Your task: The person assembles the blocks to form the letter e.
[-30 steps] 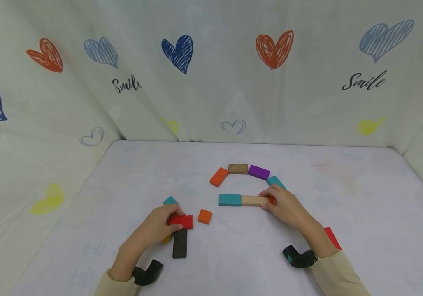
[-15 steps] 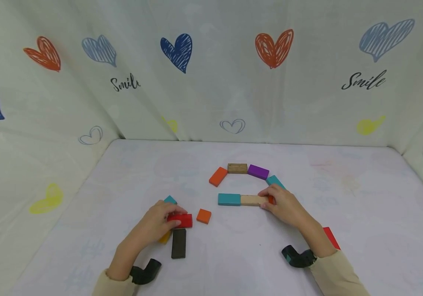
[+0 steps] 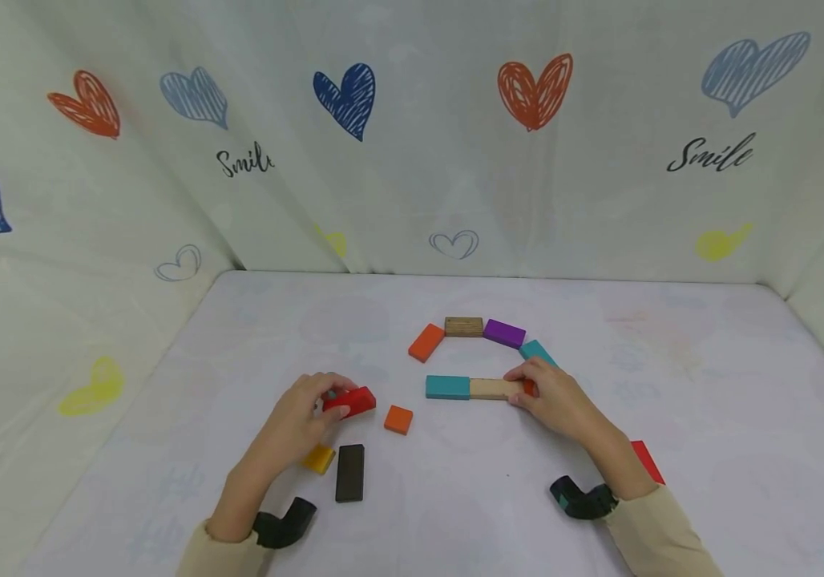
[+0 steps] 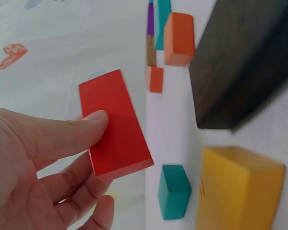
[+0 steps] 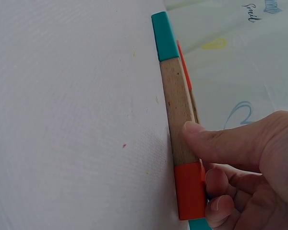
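My left hand (image 3: 304, 413) holds a red block (image 3: 354, 401) between thumb and fingers. In the left wrist view the red block (image 4: 117, 129) is tilted and raised off the table. My right hand (image 3: 556, 401) pinches a plain wooden block (image 3: 491, 389) near its right end. In the right wrist view the thumb lies on the wooden block (image 5: 177, 105), fingers behind. A teal block (image 3: 448, 388) joins its left end, and an orange-red block (image 5: 189, 191) abuts the other. Behind this row, an orange block (image 3: 426, 343), a brown block (image 3: 464, 327), a purple block (image 3: 504, 333) and a teal block (image 3: 538, 353) form an arc.
Near my left hand lie a yellow block (image 3: 320, 459), a dark block (image 3: 350, 473) and a small orange block (image 3: 398, 420). A teal block (image 4: 174, 191) shows below the held one. Another red block (image 3: 647, 462) lies beside my right forearm, partly hidden.
My left hand has lifted the red block away from beside the dark block, moving it slightly farther back and tilting it. My right hand stays on the row.
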The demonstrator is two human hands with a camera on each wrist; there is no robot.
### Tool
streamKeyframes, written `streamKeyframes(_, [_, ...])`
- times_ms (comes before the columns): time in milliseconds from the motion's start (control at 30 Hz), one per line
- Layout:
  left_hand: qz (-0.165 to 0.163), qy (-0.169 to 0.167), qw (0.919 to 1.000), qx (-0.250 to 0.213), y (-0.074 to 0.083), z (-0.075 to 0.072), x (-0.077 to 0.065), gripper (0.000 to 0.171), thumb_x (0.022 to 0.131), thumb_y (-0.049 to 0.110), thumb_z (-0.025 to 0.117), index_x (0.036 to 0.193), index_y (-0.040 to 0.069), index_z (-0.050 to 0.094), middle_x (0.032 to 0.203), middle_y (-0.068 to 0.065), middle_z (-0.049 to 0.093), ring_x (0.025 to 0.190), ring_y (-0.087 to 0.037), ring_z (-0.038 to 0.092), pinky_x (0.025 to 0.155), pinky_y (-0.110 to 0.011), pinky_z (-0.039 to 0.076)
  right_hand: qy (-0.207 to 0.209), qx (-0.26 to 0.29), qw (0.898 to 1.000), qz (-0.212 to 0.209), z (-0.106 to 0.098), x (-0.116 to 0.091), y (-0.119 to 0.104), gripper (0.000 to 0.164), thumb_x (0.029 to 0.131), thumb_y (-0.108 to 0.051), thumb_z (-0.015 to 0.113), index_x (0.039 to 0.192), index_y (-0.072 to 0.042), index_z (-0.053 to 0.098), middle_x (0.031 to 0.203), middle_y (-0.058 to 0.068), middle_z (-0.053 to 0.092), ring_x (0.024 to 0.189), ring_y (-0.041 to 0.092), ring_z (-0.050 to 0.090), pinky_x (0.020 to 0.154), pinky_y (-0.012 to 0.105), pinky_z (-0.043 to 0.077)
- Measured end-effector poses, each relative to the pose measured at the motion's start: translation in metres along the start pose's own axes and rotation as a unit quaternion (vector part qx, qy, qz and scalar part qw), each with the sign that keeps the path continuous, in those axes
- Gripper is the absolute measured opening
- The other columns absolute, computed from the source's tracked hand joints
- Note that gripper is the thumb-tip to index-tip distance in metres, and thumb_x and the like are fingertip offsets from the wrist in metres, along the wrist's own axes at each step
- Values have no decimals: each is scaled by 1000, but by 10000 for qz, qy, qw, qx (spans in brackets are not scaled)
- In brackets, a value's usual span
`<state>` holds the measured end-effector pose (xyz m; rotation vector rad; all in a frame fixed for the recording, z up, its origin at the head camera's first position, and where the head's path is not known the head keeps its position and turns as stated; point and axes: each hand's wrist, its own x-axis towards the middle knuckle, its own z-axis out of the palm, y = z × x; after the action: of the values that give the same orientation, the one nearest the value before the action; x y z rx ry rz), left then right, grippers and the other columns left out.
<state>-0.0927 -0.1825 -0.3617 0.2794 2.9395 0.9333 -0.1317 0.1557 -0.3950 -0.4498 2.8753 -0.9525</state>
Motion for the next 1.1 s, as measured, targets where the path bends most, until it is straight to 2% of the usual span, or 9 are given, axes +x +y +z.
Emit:
streamKeyframes(267, [-62,362,9989,-299,8,5,12,30,83,11,69,111,13,60,101,-3,61,89,-18,52,75,-30,49,-14,32,10000,27,1,0,0,27,83,-12,68,108,-3,63,100,9,57,87,21,52,82,42,48])
streamKeyframes(433, [-245,390,9974,-561,17,11,23,31,83,11,69,112,12,58,102,-4,62,86,-17,53,75,-28,48,8,31,10000,-2,0,1,0,27,83,-12,69,109,-4,63,100,9,57,87,20,52,81,41,48])
streamKeyframes(800, [-981,41,9870,-1270,31,32,47,38,84,12,67,118,7,50,106,-9,59,86,-19,58,75,-31,53,-12,59,10000,-9,-1,0,-1,26,83,-12,69,107,-3,64,98,8,57,85,19,51,80,40,48])
streamKeyframes(967, [-1150,-285,9849,-1260,35,42,55,44,85,14,67,124,8,46,103,-10,59,85,-18,58,74,-32,54,-28,54,10000,64,-2,0,-2,26,83,-12,69,107,-3,64,98,8,57,86,20,51,81,41,48])
streamKeyframes(1100, [-1285,-408,9835,-1207,33,48,60,43,85,15,67,123,9,47,101,-9,59,84,-18,57,72,-30,53,-23,27,10000,45,-1,0,-2,26,83,-12,69,107,-4,64,97,8,57,85,19,51,79,39,47])
